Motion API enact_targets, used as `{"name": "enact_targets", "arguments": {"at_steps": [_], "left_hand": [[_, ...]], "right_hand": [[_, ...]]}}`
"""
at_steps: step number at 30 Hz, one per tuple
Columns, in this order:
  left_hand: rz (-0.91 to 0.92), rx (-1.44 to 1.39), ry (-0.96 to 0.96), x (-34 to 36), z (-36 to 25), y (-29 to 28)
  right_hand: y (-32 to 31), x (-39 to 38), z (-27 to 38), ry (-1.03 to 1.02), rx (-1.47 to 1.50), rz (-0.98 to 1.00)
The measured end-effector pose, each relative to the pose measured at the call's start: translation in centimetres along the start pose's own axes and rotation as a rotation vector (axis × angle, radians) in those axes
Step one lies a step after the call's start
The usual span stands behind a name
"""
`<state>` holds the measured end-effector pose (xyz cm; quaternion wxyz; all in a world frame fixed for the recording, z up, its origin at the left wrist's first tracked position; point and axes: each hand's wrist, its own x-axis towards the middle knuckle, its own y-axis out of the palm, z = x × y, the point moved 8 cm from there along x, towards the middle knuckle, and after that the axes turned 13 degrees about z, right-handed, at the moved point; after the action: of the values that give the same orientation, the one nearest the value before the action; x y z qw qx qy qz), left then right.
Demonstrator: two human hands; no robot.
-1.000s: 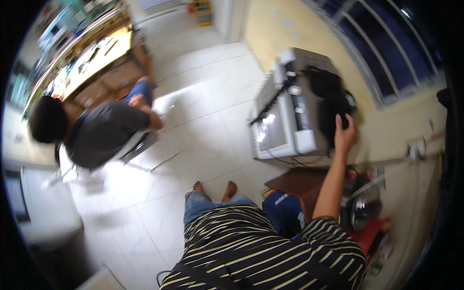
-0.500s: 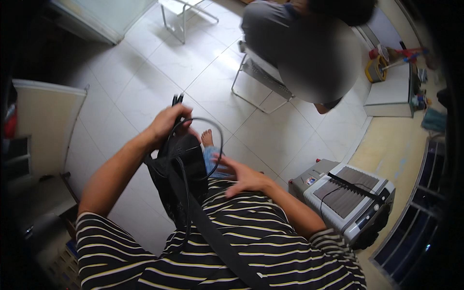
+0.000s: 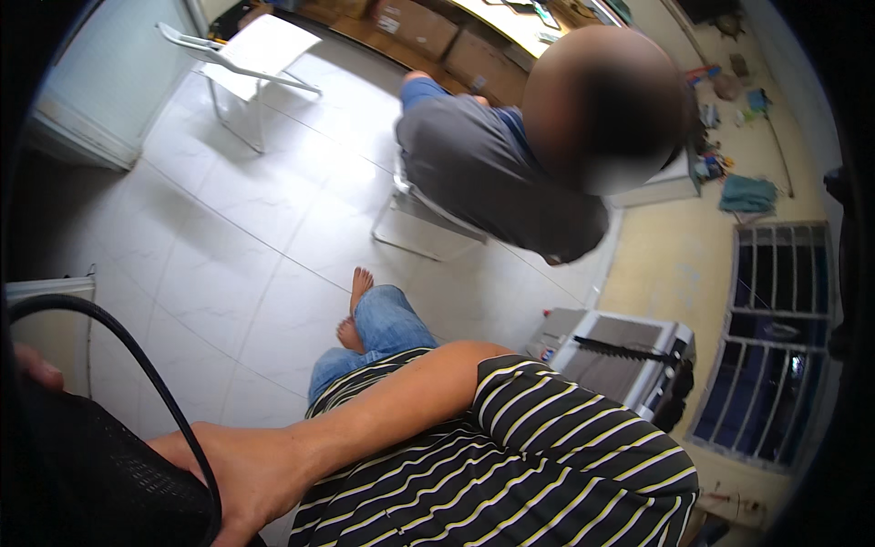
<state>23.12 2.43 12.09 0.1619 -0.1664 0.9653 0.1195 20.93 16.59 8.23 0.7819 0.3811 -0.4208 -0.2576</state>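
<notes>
Brown cardboard boxes (image 3: 415,23) sit far beyond the fingers, against the far wall; the right hand (image 3: 241,469) clasps a black mesh bag (image 3: 87,474), its black cable (image 3: 137,360) looping above the knuckles; the left hand (image 3: 32,366) shows only fingertips, grip unclear.

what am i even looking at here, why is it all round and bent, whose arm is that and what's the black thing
This is one view from a wide fisheye camera worn on a person's head, looking down; that lens bends straight lines near the rim. There is no machine, only the wearer's bare hands. The striped shirt and jeans are the wearer's own. The right hand reaches across the body and rests on a black mesh bag with a black strap or cable looping over it. The fingertips at the far left edge seem to be the left hand. Another person sits on a chair on the tiled floor.
</notes>
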Motion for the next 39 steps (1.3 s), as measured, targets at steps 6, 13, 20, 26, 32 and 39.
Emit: {"name": "enact_targets", "arguments": {"at_steps": [6, 13, 20, 26, 32, 39], "left_hand": [[-0.103, -0.148, -0.033, -3.5, 2.5, -4.7], [-0.564, -0.232, -0.134, -11.6, 27.3, -12.9], [-0.318, -0.511, -0.605, 1.0, 40.1, -16.5], [0.183, 0.002, -0.725, 13.1, 29.7, -30.5], [0.843, 0.462, -0.842, 14.6, 24.2, -43.7], [0.236, 0.756, -0.480, 33.0, 5.7, -56.0]], "right_hand": [[-6.5, 5.6, -2.4, 0.185, 0.056, 0.385], [-23.0, 5.2, -3.7, 1.279, -1.387, 1.042], [-30.0, 15.3, 16.8, 0.856, -1.431, 0.381], [-35.6, 19.4, 38.8, 0.170, -1.251, -0.287], [-45.7, 11.7, 45.5, 0.073, -1.063, -0.800], [-55.0, -2.8, 47.4, 0.106, -0.963, -1.358]]}}
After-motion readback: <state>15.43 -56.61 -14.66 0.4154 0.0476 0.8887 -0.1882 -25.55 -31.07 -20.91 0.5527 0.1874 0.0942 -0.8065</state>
